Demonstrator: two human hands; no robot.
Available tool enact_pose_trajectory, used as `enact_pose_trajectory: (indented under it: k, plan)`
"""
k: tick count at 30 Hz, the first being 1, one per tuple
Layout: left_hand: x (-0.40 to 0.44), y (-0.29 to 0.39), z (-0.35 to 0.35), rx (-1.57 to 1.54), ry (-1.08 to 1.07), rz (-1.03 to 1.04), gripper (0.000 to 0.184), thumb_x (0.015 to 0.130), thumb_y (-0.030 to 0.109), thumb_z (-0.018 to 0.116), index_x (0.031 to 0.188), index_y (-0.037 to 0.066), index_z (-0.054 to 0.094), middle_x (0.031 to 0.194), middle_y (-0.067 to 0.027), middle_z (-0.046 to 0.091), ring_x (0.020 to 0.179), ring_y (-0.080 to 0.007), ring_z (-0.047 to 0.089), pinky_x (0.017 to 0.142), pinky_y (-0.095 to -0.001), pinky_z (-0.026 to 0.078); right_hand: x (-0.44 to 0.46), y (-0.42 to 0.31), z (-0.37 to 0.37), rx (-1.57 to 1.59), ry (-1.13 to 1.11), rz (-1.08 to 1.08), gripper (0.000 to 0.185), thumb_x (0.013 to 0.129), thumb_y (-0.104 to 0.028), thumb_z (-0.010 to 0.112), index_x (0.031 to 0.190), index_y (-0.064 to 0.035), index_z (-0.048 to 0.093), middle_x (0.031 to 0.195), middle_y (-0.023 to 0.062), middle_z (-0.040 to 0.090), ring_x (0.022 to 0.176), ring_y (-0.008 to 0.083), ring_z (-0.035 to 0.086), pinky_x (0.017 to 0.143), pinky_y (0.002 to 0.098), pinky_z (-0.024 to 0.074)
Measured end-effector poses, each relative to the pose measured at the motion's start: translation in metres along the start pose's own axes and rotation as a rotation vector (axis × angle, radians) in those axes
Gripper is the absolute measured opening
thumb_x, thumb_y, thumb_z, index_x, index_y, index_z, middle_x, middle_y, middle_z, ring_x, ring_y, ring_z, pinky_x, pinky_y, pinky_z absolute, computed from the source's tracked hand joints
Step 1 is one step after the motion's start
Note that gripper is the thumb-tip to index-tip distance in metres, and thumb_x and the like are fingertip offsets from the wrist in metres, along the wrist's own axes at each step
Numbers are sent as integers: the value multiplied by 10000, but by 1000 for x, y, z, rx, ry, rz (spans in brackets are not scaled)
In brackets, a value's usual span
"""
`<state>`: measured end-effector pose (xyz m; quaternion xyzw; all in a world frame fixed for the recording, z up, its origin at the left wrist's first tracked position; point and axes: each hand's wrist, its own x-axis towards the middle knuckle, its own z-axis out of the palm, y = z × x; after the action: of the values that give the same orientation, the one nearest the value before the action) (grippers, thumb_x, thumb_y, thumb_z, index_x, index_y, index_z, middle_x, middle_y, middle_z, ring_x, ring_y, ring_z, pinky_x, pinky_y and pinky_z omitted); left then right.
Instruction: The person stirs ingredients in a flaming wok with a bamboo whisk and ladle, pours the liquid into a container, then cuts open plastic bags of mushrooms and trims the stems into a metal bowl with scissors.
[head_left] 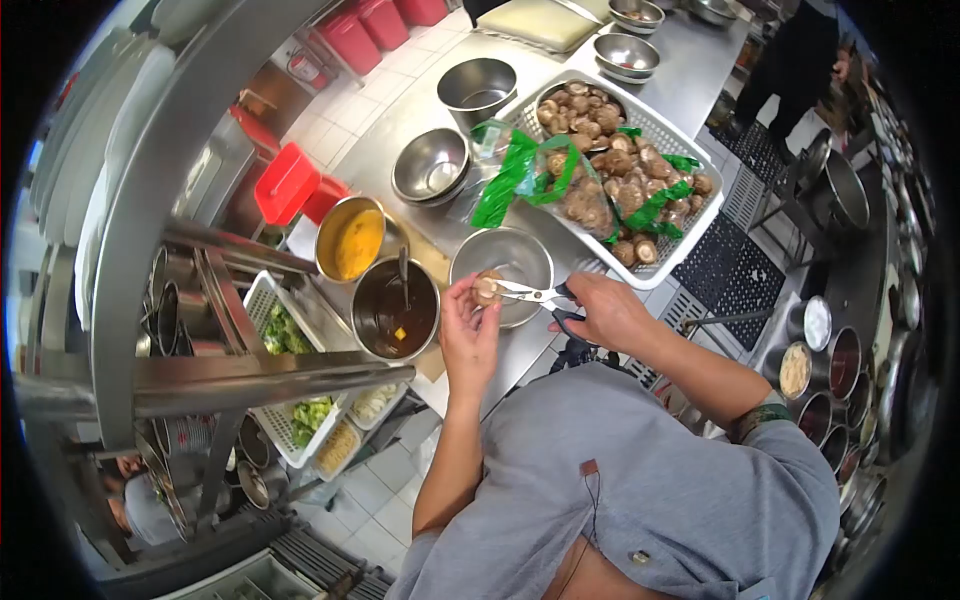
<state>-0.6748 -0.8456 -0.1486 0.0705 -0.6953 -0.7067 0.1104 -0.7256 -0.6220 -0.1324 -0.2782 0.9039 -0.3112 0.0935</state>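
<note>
Head view: the left hand (pixel 470 325) pinches a mushroom (pixel 487 287) at its fingertips, while the right hand (pixel 608 312) grips the scissors (pixel 540 296), blades parted at the mushroom. Good control here likely means a light, steady pinch, fingertips kept out of the blades' line, and short snips made over the bowl (pixel 522 260) just beyond the left hand. Beyond the right hand, the basket (pixel 706 222) holds more mushrooms.

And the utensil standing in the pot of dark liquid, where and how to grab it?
Pinch the handle near its upper end, coming from above. It leans up by the rim of the pot while its lower end disappears into the dark liquid, so the top is likely the easiest, cleanest grip.
</note>
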Motion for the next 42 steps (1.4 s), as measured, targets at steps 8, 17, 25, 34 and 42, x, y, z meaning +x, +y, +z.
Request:
enact_pose_trajectory:
  k: [8,17,25,34,42]
  plan:
    - [-6,-20,-11,72,95,-74,442,932,-12,641,1343,-94,501,1262,-190,638,1158,-221,638,1014,-326,497,6,-14,28,-1,5,20,503,808,-402,796,955,24,574,919,211,649,887,415,649,759,483,522]
    - [-2,-40,-20,87,92,-144,415,927,-1,659,1306,-113,533,1201,-184,666,1093,-200,662,979,-302,512,9,-10,52,-16,-41,99,534,801,-463,795,908,28,613,853,196,682,810,419,665,743,488,532]
    - [14,-46,-19,18,120,-216,405,910,-17,645,1278,-139,531,1173,-197,671,1069,-203,674,968,-301,521,11,6,65,676,-303,439,652,717,-594,830,701,25,625,648,172,653,658,382,668,655,445,521]
    - [13,-38,-6,65,144,-186,368,920,-4,648,1254,-127,557,1126,-177,689,1041,-198,687,952,-297,529,11,7,64,97,27,120,614,737,-557,837,779,22,635,659,154,639,585,341,633,608,423,502]
    - [19,-42,-18,36,238,-200,353,935,13,653,1258,-110,576,1136,-172,690,1027,-181,679,936,-291,526,22,33,38,645,-423,445,659,801,-633,764,882,15,674,774,77,637,736,177,624,656,324,509]
